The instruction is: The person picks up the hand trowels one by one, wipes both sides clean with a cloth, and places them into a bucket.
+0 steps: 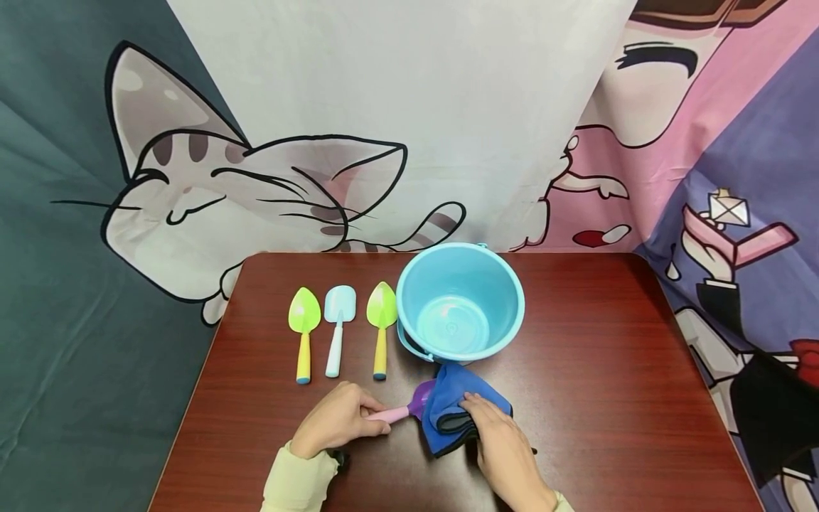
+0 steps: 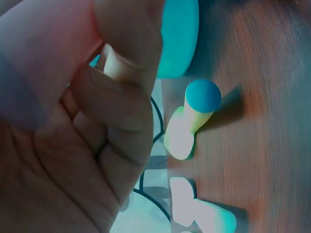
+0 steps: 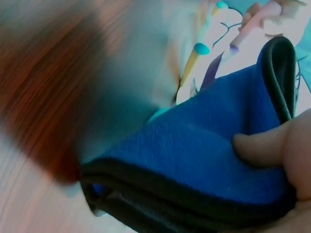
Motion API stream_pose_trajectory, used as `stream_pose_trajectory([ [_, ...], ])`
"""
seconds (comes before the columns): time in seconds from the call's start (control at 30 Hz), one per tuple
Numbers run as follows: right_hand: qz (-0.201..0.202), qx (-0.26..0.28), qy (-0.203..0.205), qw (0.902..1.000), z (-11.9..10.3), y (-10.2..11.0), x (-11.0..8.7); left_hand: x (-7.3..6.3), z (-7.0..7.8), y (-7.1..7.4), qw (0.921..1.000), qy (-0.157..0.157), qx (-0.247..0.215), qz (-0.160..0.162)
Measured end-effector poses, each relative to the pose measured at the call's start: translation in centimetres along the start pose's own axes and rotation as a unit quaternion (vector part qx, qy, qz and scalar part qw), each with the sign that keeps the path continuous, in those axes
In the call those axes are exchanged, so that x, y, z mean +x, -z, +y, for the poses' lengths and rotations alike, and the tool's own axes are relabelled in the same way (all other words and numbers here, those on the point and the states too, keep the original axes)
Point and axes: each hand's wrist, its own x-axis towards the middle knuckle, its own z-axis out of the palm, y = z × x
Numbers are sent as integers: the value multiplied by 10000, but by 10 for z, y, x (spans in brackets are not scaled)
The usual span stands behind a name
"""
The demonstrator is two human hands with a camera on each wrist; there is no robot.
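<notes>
Fabric (image 1: 57,235) printed with a smiling cartoon cat hangs at the far left, reaching behind the reddish-brown tabletop (image 1: 614,370). Leftmost on the wood lies a green trowel (image 1: 304,311) with a yellow, blue-tipped handle pointing toward the person. Next comes a pale blue shovel (image 1: 340,304), its blade squarer, its handle also turned to the near side. Below these two, the left hand (image 1: 339,419), in a pale yellow sleeve (image 1: 297,478), grips the pink handle of a purple shovel (image 1: 419,400). A second green trowel (image 1: 382,306) lies above that handle, its blade just beside the bucket; whether they touch I cannot tell. The purple shovel points right, its blade partly covered by a folded blue cloth (image 1: 459,387) edged in black. Behind the cloth a light blue bucket (image 1: 500,302) stands upright, its bail hanging down at the near left. Further right, the right hand (image 1: 502,448) grasps the cloth, the thumb pressed into the blue side in the right wrist view.
</notes>
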Motion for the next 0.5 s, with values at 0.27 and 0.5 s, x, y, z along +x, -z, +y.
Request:
stream_pose_trajectory([
  [0.27, 700, 295, -49, 9971, 18, 13, -5, -6, -4, 5, 10000, 39, 2, 63],
  [0.5, 1063, 974, 224, 9893, 15, 26, 0, -4, -4, 5, 10000, 66, -9, -43],
])
